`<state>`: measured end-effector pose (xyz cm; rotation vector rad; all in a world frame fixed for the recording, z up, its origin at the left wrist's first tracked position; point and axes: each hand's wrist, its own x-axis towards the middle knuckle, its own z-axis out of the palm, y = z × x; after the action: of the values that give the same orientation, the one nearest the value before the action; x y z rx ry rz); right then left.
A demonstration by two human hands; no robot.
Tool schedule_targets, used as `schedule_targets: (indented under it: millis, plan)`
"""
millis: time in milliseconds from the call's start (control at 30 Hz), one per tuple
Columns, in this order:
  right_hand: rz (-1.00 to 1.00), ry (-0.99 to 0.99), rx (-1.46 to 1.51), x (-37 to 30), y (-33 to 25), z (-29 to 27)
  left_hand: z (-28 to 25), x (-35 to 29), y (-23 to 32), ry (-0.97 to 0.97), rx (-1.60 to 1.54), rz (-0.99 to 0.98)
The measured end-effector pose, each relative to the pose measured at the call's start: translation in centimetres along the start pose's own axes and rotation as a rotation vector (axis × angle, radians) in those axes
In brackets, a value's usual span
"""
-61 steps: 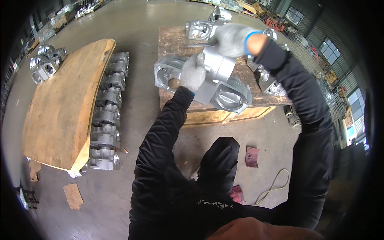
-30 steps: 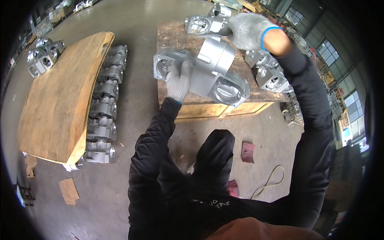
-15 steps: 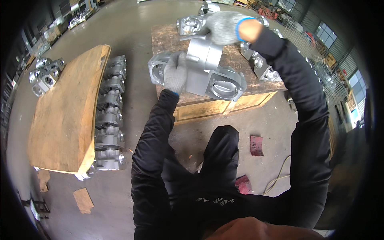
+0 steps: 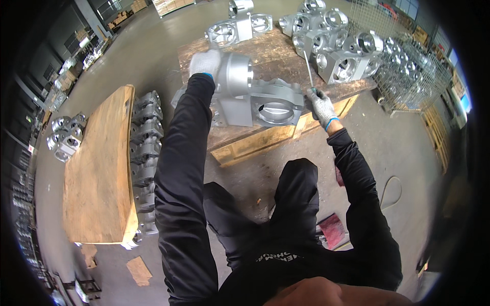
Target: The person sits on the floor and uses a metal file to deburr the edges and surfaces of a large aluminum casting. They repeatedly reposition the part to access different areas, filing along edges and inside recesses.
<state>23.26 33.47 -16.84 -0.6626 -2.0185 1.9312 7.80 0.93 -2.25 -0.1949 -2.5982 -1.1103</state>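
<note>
A large silver metal casting (image 4: pixel 236 104), with a raised round barrel and a wide bored opening on its right, lies at the near side of the wooden bench (image 4: pixel 265 58). My left hand (image 4: pixel 205 62), in a grey knit glove, is against the far left of the barrel. It is blurred, and its fingers are hidden. Right of the casting, my right hand (image 4: pixel 321 106), gloved too, is closed around a long thin metal tool (image 4: pixel 308 69) that points up and away. The tool stands apart from the casting.
Similar castings stand on the bench's far side (image 4: pixel 239 28) and right side (image 4: pixel 342 56). A wire mesh cage (image 4: pixel 408 86) full of metal parts is beyond. Left, a plywood board (image 4: pixel 99 173) stands beside a row of castings (image 4: pixel 145 153). A red piece (image 4: pixel 333 230) lies on the floor.
My right hand has come down from above the casting to its right side, still with the thin tool. My left hand has moved up toward the barrel's far left. The view has shifted.
</note>
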Motion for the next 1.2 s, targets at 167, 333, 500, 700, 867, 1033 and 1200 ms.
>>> schedule_targets:
  millis: [167,333,500,700,867,1033,1200]
  plan:
    - [-0.159,0.015,-0.034,-0.2,3.8,2.1,0.7,-0.6,0.3,0.259,0.032,-0.137]
    - [-0.268,0.188,-0.165,-4.3,4.7,5.2,0.1,2.6,-2.2,0.311,0.159,0.035]
    - [-0.25,-0.007,0.21,-9.7,5.6,9.0,-2.7,6.1,-3.6,0.135,-0.002,-0.011]
    - [-0.046,-0.127,0.114,-11.8,8.3,4.2,-3.3,9.6,-3.0,-0.081,0.7,0.37]
    - [0.008,-0.219,0.317,-12.7,9.7,2.8,-3.0,8.6,-6.3,0.082,0.554,0.356]
    - [-0.022,-0.357,0.462,-18.5,8.0,1.6,-8.3,2.5,-11.2,0.19,0.85,0.549]
    - [-0.087,-0.282,0.184,-18.6,5.8,4.6,-11.7,-7.9,-17.2,0.278,0.452,0.204]
